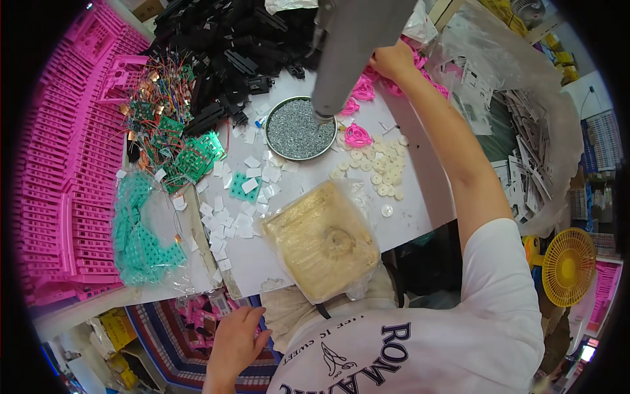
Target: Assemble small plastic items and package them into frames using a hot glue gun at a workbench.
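Observation:
My right hand [394,61] reaches to the back right, into a pile of pink plastic parts [363,88]. Its fingers are curled, and what they hold, if anything, is hidden. Low at the left, beside my lap, my left hand [234,341] holds nothing, its thumb and fingers apart. Near it, a striped bag [156,341] contains pink pieces [198,322]. In front of me, a yellowish pad in clear plastic [321,240] lies at the table's front edge. One pink part [357,135] sits alone beside cream round discs [382,164].
A grey machine arm [357,52] hangs over a round tin of small screws [300,131]. Black parts [243,62], wired green circuit boards [177,138], teal pads [141,230] and white squares [223,223] cover the left side. Stacked pink housings [65,151] line the far left; a yellow fan [569,267] stands right.

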A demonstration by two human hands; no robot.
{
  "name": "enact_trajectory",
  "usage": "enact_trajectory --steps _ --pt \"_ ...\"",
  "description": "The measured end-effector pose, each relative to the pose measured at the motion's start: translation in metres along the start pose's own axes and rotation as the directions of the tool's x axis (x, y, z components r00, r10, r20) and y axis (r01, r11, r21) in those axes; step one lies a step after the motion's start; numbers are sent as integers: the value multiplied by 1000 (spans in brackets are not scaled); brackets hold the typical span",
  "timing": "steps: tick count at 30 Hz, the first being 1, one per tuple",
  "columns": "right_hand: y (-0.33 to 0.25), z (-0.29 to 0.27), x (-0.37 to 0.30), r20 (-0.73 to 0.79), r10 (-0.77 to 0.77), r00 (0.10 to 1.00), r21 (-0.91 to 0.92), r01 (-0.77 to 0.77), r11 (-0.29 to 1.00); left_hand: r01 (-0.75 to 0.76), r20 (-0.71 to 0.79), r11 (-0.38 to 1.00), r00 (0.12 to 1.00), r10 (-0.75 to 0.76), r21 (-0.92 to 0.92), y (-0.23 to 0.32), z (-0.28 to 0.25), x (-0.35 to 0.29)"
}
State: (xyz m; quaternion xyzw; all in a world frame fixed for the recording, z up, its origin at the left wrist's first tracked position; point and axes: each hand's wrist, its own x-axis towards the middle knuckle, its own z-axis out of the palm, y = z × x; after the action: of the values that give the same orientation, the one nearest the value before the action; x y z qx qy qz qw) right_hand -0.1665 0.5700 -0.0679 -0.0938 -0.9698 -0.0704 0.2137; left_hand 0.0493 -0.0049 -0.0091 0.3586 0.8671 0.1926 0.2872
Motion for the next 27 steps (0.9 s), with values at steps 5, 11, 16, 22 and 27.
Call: enact_trajectory --steps 5,11,16,22,27 --pt "20 12 -12 -93 -174 980 5 175 984 35 69 998 997 -31 -47 4 3 5" --pt "-7 21 13 16 -39 999 -163 41 986 -48 51 999 998 49 -23 10 6 17" --pt "8 3 8 -23 -6 1000 34 7 999 -77 -1 996 997 77 -34 10 6 16" --pt "-37 -81 -111 401 117 909 859 -417 296 -144 -162 967 981 110 -211 0 24 28" --pt "-125 -136 -207 552 -236 800 818 -575 -35 -85 -185 577 976 -117 -812 50 32 90"
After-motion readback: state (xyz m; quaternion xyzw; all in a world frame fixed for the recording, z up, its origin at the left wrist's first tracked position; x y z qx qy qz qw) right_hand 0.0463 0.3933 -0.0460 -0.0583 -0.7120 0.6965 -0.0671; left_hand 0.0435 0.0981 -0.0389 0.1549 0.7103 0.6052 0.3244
